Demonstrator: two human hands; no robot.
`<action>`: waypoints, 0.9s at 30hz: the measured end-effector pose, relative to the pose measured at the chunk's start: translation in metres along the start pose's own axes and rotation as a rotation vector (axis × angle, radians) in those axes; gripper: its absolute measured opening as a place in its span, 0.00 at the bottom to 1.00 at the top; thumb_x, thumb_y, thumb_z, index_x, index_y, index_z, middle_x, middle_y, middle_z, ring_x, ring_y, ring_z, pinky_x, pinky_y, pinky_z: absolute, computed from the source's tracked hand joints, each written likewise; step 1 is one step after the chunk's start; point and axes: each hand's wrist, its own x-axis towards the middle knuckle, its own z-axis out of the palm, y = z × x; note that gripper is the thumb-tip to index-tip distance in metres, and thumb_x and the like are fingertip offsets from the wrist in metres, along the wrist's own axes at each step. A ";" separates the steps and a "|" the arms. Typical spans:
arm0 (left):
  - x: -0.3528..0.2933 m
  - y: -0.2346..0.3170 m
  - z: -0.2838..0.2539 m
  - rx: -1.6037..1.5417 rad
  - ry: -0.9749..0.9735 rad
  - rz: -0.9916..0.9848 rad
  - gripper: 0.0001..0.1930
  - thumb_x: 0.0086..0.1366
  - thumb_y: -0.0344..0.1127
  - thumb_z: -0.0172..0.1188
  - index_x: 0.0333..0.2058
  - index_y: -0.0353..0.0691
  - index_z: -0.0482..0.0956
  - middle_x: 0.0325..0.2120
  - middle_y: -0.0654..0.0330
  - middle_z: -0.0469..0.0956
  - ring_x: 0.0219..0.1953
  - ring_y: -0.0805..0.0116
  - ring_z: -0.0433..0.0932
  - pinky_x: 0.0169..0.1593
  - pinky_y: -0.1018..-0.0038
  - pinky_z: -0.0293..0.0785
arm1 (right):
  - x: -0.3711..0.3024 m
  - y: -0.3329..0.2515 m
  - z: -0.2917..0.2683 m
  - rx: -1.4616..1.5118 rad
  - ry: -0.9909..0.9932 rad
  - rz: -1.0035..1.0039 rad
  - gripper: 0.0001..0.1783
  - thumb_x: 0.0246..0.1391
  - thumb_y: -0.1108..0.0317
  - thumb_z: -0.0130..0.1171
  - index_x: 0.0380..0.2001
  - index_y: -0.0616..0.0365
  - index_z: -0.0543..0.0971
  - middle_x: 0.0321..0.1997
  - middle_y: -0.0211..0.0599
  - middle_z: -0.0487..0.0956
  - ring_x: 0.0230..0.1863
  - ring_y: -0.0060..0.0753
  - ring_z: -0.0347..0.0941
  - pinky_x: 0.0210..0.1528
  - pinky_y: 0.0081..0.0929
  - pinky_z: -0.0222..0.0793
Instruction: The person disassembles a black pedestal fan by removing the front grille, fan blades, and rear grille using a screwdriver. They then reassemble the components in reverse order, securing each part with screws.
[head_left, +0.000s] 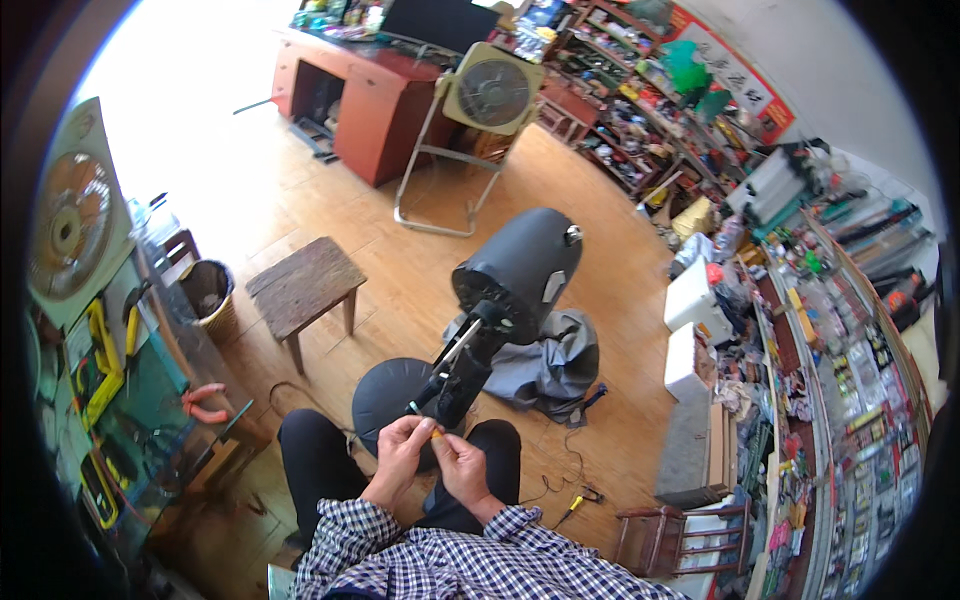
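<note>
Both my hands meet above my lap, fingers pinched together. My left hand (398,458) is closed, with a thin, pale-tipped piece (414,408) just beyond its fingertips; what it grips is mostly hidden. In the fingers of my right hand (463,470) a small orange piece (437,433) shows, too small to name. Right in front of them stands a dark grey appliance with a large rounded housing (520,268), a jointed neck (462,375) and a round base (385,392). The housing leans away to the right, and a pale rod runs along the neck.
A wooden stool (306,287) stands ahead to the left. Tools, among them red-handled pliers (206,402), lie on the glass-topped bench at left. Grey cloth (548,365) lies behind the appliance. A yellow-handled tool (570,508) and cord are on the floor. Crowded shelves (850,400) line the right.
</note>
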 end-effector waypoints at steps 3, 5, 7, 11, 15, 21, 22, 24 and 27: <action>-0.007 0.011 0.014 0.235 -0.015 0.080 0.11 0.74 0.35 0.67 0.38 0.31 0.88 0.36 0.59 0.88 0.39 0.72 0.83 0.47 0.74 0.80 | -0.002 -0.002 -0.014 -0.070 -0.006 -0.032 0.14 0.75 0.62 0.63 0.45 0.65 0.86 0.27 0.21 0.74 0.30 0.12 0.65 0.29 0.22 0.63; -0.012 0.016 0.013 0.276 -0.070 0.072 0.14 0.76 0.38 0.66 0.43 0.29 0.89 0.38 0.59 0.89 0.42 0.74 0.83 0.48 0.75 0.80 | -0.008 -0.003 -0.021 -0.021 -0.035 0.048 0.15 0.75 0.61 0.63 0.46 0.65 0.85 0.29 0.26 0.77 0.32 0.14 0.67 0.32 0.23 0.66; -0.018 0.015 0.015 0.082 -0.108 0.063 0.13 0.77 0.33 0.65 0.52 0.29 0.86 0.43 0.59 0.88 0.45 0.75 0.83 0.52 0.76 0.80 | -0.007 0.000 -0.021 0.034 -0.042 0.091 0.16 0.74 0.60 0.64 0.48 0.65 0.85 0.32 0.32 0.82 0.35 0.18 0.72 0.37 0.26 0.72; -0.022 0.016 0.022 -0.070 -0.175 0.023 0.14 0.78 0.30 0.64 0.56 0.29 0.84 0.47 0.60 0.86 0.48 0.75 0.83 0.55 0.76 0.81 | -0.007 -0.010 -0.028 0.087 -0.031 0.063 0.19 0.75 0.61 0.64 0.56 0.66 0.85 0.41 0.32 0.86 0.42 0.17 0.77 0.44 0.22 0.75; -0.023 0.021 0.024 -0.049 -0.201 0.065 0.11 0.78 0.30 0.64 0.53 0.30 0.86 0.46 0.59 0.88 0.49 0.73 0.84 0.57 0.74 0.82 | -0.005 -0.007 -0.031 0.179 -0.058 0.021 0.19 0.75 0.61 0.63 0.57 0.65 0.85 0.37 0.23 0.81 0.38 0.13 0.71 0.39 0.17 0.67; -0.026 0.030 0.021 0.176 -0.142 0.113 0.11 0.77 0.30 0.64 0.52 0.31 0.86 0.45 0.61 0.87 0.47 0.76 0.83 0.54 0.75 0.82 | 0.002 -0.024 -0.030 0.083 -0.129 0.032 0.20 0.78 0.55 0.58 0.43 0.63 0.84 0.27 0.17 0.72 0.28 0.11 0.63 0.28 0.17 0.56; -0.027 0.035 0.026 0.146 -0.158 0.042 0.11 0.77 0.30 0.64 0.52 0.31 0.86 0.44 0.62 0.87 0.46 0.78 0.82 0.51 0.75 0.82 | 0.000 -0.018 -0.028 0.132 -0.083 0.060 0.21 0.79 0.54 0.56 0.40 0.62 0.83 0.27 0.17 0.72 0.27 0.11 0.63 0.27 0.18 0.55; -0.027 0.033 0.031 0.069 -0.179 0.014 0.11 0.78 0.32 0.64 0.52 0.32 0.86 0.41 0.63 0.87 0.42 0.78 0.82 0.45 0.77 0.81 | -0.002 -0.016 -0.026 0.190 -0.073 0.027 0.21 0.80 0.55 0.54 0.35 0.59 0.81 0.26 0.17 0.70 0.26 0.11 0.61 0.26 0.19 0.52; -0.026 0.026 0.026 0.052 -0.173 0.035 0.11 0.80 0.36 0.62 0.50 0.33 0.85 0.43 0.62 0.87 0.45 0.78 0.81 0.48 0.76 0.81 | -0.006 -0.032 -0.021 0.243 -0.131 0.045 0.19 0.81 0.58 0.53 0.36 0.59 0.80 0.25 0.18 0.70 0.24 0.11 0.60 0.25 0.18 0.52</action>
